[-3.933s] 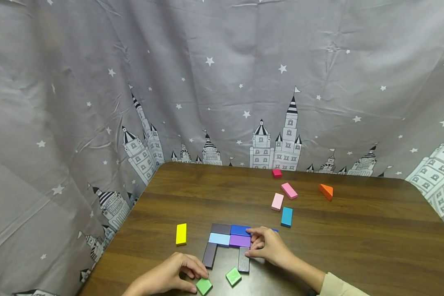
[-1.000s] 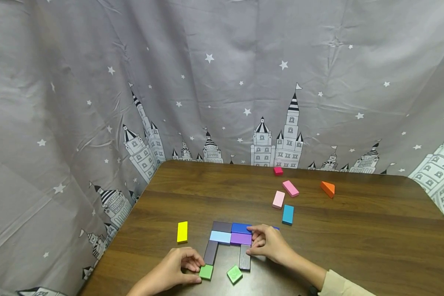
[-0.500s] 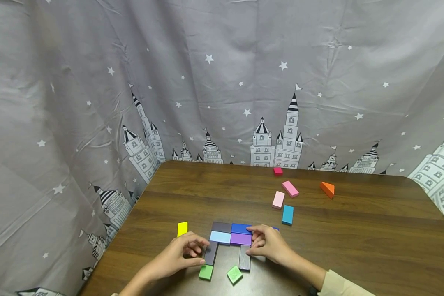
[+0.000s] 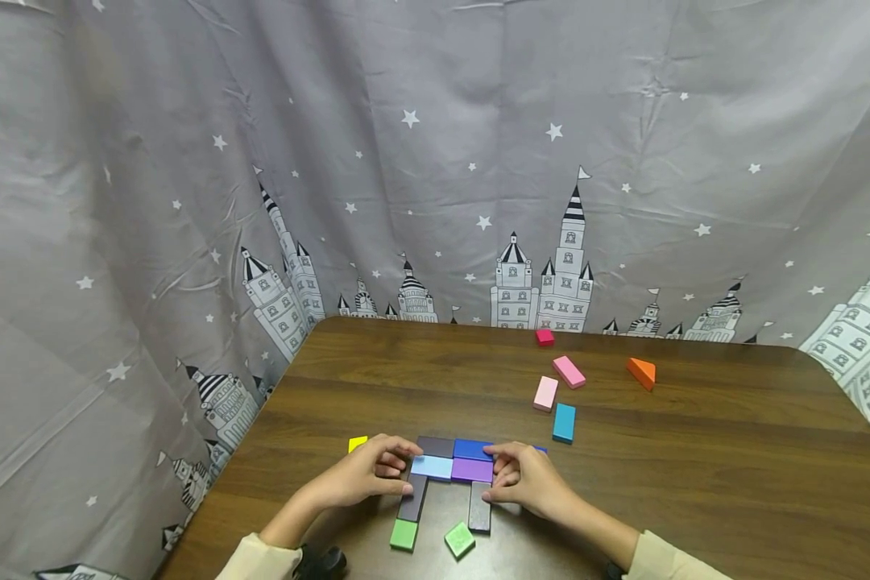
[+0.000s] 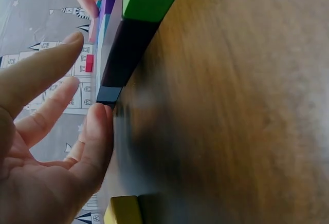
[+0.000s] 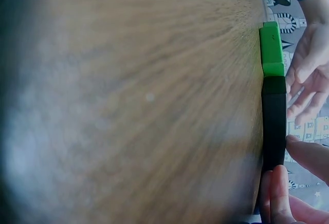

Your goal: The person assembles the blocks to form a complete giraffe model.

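Observation:
Blocks lie as an arch in the head view: a dark block [image 4: 436, 446] beside a blue block [image 4: 471, 449], then a light blue block [image 4: 432, 467] beside a purple block [image 4: 472, 470]. Two dark legs, a left leg [image 4: 412, 501] and a right leg [image 4: 480, 507], extend below. A green block [image 4: 403, 534] meets the left leg's lower end. My left hand [image 4: 373, 471] is at the arch's left side, fingers spread and holding nothing. My right hand [image 4: 529, 481] rests at the right side, its fingertips at the blue block and right leg.
A loose green block [image 4: 460, 540] lies turned below the right leg. A yellow block [image 4: 358, 443] is partly hidden behind my left hand. Farther back lie a teal block [image 4: 563, 424], a pale pink block [image 4: 545, 394], a pink block [image 4: 569, 372], a red block [image 4: 544, 337] and an orange triangle [image 4: 642, 373].
My left hand brought the green block to the left leg's end and released it, then moved up beside the light blue block. My right hand has stayed in place.

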A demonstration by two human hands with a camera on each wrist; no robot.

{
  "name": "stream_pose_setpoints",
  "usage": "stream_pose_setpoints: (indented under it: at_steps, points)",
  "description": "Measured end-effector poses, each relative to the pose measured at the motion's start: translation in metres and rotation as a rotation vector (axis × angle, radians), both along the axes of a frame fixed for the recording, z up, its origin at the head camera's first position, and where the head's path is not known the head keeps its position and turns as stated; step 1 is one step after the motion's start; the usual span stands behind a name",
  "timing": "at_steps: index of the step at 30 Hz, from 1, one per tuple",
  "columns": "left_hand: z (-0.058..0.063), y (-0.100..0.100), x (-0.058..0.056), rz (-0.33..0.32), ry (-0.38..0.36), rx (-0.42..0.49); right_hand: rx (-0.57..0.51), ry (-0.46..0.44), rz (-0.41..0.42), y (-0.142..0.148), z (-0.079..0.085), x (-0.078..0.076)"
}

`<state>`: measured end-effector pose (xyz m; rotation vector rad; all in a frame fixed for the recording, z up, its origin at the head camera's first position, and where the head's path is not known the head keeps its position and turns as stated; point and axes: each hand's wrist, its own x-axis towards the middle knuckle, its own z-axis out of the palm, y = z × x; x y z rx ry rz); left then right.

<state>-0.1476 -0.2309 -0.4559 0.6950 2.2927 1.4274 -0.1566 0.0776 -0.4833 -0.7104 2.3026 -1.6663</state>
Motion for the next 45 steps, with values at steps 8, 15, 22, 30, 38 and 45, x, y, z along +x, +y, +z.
stream_pose_setpoints:
  at_steps: [8, 15, 22, 30, 38, 45]
  points:
    - [-0.002, -0.002, -0.011, -0.014, -0.101, 0.027, 0.002, -0.002, -0.005, 0.0, 0.0, 0.001]
    - [-0.007, -0.002, -0.016, -0.026, -0.09, 0.023, -0.016, -0.017, 0.006, 0.0, 0.0, -0.001]
    - [-0.006, 0.0, -0.017, -0.029, -0.092, 0.026, -0.027, -0.029, 0.013, 0.0, 0.0, -0.001]
    - [-0.005, 0.0, -0.016, -0.021, -0.1, 0.031, 0.009, 0.009, -0.012, 0.001, 0.002, 0.002]
    - [-0.005, 0.0, -0.018, -0.025, -0.103, 0.023, -0.008, 0.094, -0.027, 0.002, 0.011, 0.009]
    - [-0.005, 0.0, -0.018, -0.019, -0.112, 0.027, -0.081, 0.148, 0.125, 0.0, 0.006, 0.019]
